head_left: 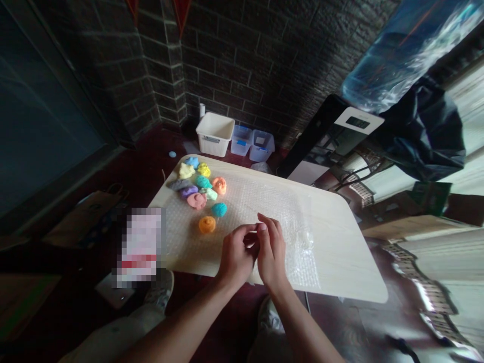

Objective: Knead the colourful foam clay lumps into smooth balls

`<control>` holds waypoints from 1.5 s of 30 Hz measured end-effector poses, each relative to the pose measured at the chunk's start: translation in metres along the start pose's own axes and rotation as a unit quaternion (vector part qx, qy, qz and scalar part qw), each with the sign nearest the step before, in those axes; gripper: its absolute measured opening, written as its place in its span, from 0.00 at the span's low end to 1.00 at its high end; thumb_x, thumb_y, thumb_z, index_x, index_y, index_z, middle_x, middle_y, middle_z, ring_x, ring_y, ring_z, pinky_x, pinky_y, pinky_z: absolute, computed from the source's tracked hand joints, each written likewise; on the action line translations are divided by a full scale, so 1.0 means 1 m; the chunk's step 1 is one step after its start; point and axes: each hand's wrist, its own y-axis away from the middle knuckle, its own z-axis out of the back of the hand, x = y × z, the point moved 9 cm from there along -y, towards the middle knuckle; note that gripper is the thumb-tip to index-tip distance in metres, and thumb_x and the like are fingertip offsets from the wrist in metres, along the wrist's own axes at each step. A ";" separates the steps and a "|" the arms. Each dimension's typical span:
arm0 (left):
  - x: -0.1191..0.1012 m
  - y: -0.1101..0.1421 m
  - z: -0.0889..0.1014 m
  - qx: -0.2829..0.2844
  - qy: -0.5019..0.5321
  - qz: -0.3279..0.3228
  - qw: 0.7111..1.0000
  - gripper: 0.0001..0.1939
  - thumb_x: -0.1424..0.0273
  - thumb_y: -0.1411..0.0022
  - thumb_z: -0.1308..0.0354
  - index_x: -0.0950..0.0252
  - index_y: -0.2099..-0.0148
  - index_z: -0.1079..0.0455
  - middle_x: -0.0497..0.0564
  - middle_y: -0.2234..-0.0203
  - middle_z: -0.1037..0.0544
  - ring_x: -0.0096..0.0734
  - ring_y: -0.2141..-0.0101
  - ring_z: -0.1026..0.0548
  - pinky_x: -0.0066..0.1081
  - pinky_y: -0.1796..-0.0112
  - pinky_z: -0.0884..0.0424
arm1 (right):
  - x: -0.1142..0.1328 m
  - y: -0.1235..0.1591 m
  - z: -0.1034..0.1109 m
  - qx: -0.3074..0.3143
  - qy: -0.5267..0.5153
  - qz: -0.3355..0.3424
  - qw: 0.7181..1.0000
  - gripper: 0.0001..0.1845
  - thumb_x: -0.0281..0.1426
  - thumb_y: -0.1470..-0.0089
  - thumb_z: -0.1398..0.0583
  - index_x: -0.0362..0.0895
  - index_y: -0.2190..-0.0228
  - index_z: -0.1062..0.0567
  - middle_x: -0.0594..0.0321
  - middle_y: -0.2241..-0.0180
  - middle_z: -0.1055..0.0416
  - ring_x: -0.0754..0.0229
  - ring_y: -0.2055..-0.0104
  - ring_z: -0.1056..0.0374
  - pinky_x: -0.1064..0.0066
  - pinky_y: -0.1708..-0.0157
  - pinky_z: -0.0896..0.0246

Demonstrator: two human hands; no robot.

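Note:
My left hand (237, 254) and my right hand (271, 252) meet over the near edge of the bubble wrap (264, 196). Their fingers are curled and the fingertips press together. Whatever may lie between them is hidden by the hands. Closest on the left is an orange lump (206, 225) that looks like modelling clay, with a teal textured ball (219, 209) just beyond it. Farther back sit several more soft-looking lumps, among them a pink one (197, 201), a purple one (188, 191), an orange-red one (219, 185) and a yellow one (204, 169).
The pale table (340, 242) carries the bubble wrap. Behind it on the floor stand a white basket (215, 138) and two clear bins (260, 146). At the right are a black-and-white water dispenser (355, 121) with a large blue bottle (397, 55) and a cardboard box (419, 227).

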 end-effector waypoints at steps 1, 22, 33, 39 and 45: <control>-0.004 0.001 -0.002 0.003 -0.020 -0.026 0.999 0.13 0.73 0.43 0.32 0.63 0.54 0.21 0.56 0.55 0.15 0.45 0.53 0.18 0.38 0.50 0.24 | 0.001 -0.001 0.002 -0.008 0.007 -0.001 1.000 0.22 0.44 0.27 0.48 0.44 0.50 0.20 0.51 0.52 0.24 0.49 0.51 0.27 0.54 0.51 0.31; -0.008 0.029 -0.050 0.160 -0.045 -0.023 0.986 0.18 0.73 0.38 0.46 0.62 0.51 0.18 0.50 0.55 0.15 0.47 0.52 0.23 0.38 0.47 0.31 | -0.030 -0.007 0.054 -0.171 -0.069 -0.132 0.974 0.35 0.53 0.39 0.37 0.45 0.89 0.29 0.64 0.90 0.36 0.62 0.86 0.40 0.69 0.82 0.46; -0.012 0.023 -0.047 0.180 -0.044 0.005 0.983 0.17 0.63 0.29 0.50 0.61 0.50 0.21 0.53 0.53 0.17 0.44 0.53 0.23 0.37 0.51 0.32 | -0.038 -0.020 0.053 -0.124 -0.007 -0.105 0.987 0.36 0.55 0.41 0.36 0.45 0.89 0.31 0.66 0.90 0.38 0.65 0.87 0.44 0.71 0.85 0.53; -0.024 0.023 -0.032 0.088 -0.125 -0.089 0.984 0.17 0.65 0.28 0.50 0.63 0.67 0.25 0.50 0.71 0.21 0.39 0.65 0.25 0.32 0.63 0.33 | -0.023 -0.021 0.041 -0.094 0.048 -0.072 0.992 0.39 0.57 0.38 0.39 0.46 0.90 0.34 0.66 0.92 0.40 0.65 0.88 0.43 0.71 0.85 0.54; -0.037 0.020 -0.002 -0.010 -0.122 -0.145 0.982 0.14 0.64 0.28 0.46 0.63 0.58 0.21 0.52 0.66 0.17 0.37 0.64 0.22 0.32 0.62 0.29 | -0.034 -0.029 0.063 -0.130 0.042 -0.088 0.987 0.39 0.57 0.37 0.41 0.49 0.90 0.43 0.70 0.91 0.48 0.67 0.88 0.51 0.69 0.85 0.59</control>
